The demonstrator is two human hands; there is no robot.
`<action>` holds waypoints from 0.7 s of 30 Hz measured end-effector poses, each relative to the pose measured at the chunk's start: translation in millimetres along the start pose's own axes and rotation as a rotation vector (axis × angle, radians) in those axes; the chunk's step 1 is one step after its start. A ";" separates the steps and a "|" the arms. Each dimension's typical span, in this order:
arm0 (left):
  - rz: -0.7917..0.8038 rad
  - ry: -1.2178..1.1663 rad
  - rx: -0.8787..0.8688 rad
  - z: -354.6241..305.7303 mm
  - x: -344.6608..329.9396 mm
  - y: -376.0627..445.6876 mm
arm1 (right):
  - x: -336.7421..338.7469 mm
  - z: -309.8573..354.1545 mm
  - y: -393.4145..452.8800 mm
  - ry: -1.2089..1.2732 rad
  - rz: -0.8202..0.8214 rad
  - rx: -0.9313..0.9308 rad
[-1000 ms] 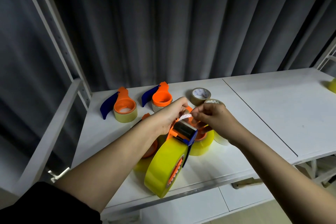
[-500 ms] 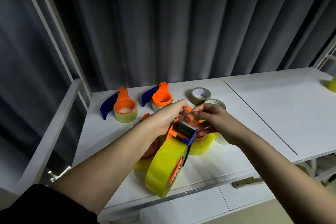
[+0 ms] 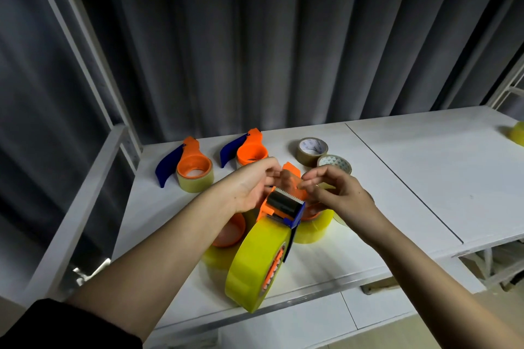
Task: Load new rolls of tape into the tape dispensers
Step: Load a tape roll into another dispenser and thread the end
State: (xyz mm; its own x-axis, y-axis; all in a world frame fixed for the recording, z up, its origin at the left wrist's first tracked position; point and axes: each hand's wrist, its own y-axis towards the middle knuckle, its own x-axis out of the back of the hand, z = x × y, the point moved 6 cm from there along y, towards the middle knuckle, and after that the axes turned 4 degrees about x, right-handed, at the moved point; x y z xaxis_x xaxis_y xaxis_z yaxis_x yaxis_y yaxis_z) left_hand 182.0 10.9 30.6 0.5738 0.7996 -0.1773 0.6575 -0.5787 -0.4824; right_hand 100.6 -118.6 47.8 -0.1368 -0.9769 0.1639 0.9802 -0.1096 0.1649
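Observation:
An orange and blue tape dispenser (image 3: 283,205) stands on edge at the front of the white shelf (image 3: 411,178), loaded with a large yellow tape roll (image 3: 252,261). Its metal plate and toothed blade face up. Just above the blade, my left hand (image 3: 251,187) and my right hand (image 3: 338,193) each pinch one side of the roll's clear tape end (image 3: 287,178), which is stretched between their fingertips. How the strip lies over the blade is hard to tell.
Two more orange dispensers (image 3: 195,168) (image 3: 251,153) with blue handles sit on pale rolls at the back. Next to them lie a brown roll (image 3: 312,150) and a white-cored roll (image 3: 334,163). Other yellow rolls (image 3: 312,228) with orange hubs lie under my hands. A yellow object (image 3: 517,133) sits far right.
My hands have drawn slightly apart, spreading the tape end between them over the blade. The dispenser and its roll have stayed in place.

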 end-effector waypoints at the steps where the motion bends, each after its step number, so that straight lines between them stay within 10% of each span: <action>1: 0.005 0.006 -0.008 -1.7 -1.6 -1.1 | -0.2 0.6 -0.6 -0.011 -0.006 0.013; 21: -0.079 0.041 -0.028 0.5 -7.0 2.1 | -8.4 2.8 -16.2 -0.220 -0.370 0.234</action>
State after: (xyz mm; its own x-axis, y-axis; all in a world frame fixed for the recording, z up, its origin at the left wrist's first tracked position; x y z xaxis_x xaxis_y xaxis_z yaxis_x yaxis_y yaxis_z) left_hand 179.1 4.1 30.3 0.5389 0.8359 -0.1043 0.7143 -0.5191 -0.4694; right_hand 85.5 -108.2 46.4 -0.5214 -0.8158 0.2502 0.8053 -0.3735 0.4605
